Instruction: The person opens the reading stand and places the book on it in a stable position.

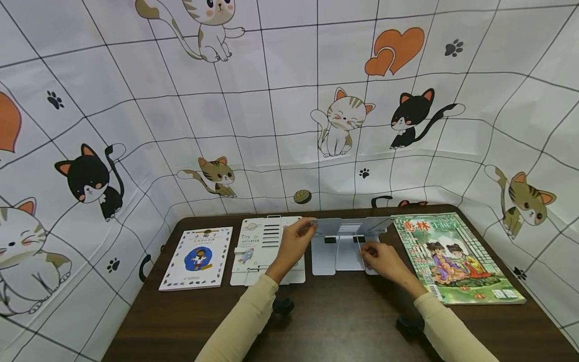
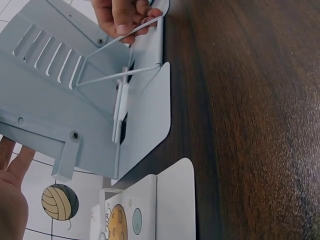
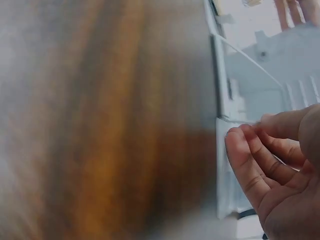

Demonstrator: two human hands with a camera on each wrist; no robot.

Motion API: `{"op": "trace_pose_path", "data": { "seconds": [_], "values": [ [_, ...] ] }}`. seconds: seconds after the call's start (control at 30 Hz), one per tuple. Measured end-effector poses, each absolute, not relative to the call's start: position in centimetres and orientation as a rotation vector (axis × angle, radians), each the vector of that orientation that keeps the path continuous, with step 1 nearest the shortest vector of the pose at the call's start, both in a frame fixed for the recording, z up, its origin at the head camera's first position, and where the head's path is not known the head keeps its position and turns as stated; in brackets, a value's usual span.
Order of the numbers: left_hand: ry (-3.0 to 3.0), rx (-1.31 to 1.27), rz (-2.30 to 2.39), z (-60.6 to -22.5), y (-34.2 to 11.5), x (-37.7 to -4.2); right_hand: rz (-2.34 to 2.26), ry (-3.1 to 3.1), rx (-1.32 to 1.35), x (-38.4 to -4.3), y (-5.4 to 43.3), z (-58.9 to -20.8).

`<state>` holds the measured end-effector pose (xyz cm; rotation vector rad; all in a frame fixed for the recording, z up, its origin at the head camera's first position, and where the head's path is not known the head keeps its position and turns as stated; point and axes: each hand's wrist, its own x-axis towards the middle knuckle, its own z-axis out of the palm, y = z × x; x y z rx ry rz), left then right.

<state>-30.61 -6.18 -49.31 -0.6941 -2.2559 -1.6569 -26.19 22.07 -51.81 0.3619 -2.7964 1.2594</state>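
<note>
A pale blue-grey metal book stand [image 1: 324, 257] stands part-unfolded on the table, its slotted back panel [image 2: 50, 90] tilted up from its flat base plates [image 2: 147, 117]. My left hand [image 1: 294, 241] holds the panel's upper left corner; in the left wrist view its fingers reach behind the panel edge. At the stand's right front, my right hand [image 1: 381, 257] pinches the thin wire prop [image 2: 120, 75] between thumb and fingertips. The prop's far end meets the panel beside its slots. In the right wrist view, the right hand [image 3: 280, 172] partly covers the wire and base.
Just left of the stand lies a white stand printed "Tiny universe" [image 1: 248, 239], and beyond it a white booklet [image 1: 174, 264]. A green illustrated magazine [image 1: 452, 251] lies to the right. The dark wood table [image 1: 344, 322] meets a cat-patterned wall cloth [image 1: 289, 115] behind.
</note>
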Motion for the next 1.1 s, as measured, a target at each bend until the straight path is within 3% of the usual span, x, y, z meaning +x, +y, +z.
{"op": "trace_pose_path", "data": {
  "seconds": [0.5,0.83,1.1],
  "values": [
    [-2.251,-0.702,-1.679,-49.4,-7.2,-31.0,1.321,-2.381,0.177,-23.9,27.4,-45.9],
    [-2.222,-0.681,-1.755,-49.7,-7.3,-31.1,1.326,-2.178,0.395,-24.6,26.6,-45.3],
    [-2.201,-0.678,-1.756,-49.4,-7.1,-30.9,1.344,-2.124,0.294,-25.4,25.6,-45.0]
  ]
}}
